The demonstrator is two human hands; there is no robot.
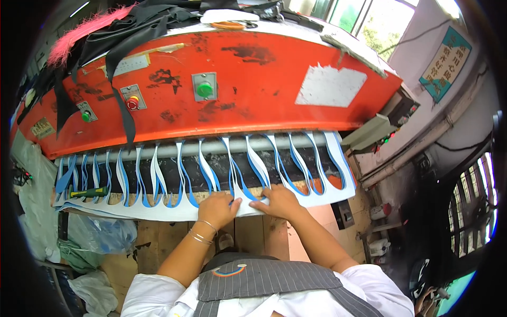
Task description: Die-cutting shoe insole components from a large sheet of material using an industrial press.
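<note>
A layered sheet point(158, 211), white on top with blue beneath, lies along the front of the machine bed. Long curved openings are cut through it, leaving thin strips that run back beneath the red beam. Near the middle of its front edge my left hand point(215, 207) has its fingers bent over the sheet and its thumb pointing right. Just right of it, my right hand point(280, 203) grips the same edge, thumb pointing left. The thumbs are a little apart; the fingertips are partly hidden. A screwdriver with a green and yellow handle point(90, 193) rests on the sheet's left end.
A red machine beam point(253, 68) spans the far side, bearing a green button point(205, 89) and a red knob point(133, 102). Black material point(132, 31) and orange-handled scissors point(232, 25) lie on top. Plastic bags point(105, 232) sit at lower left; a control box point(372, 132) stands right.
</note>
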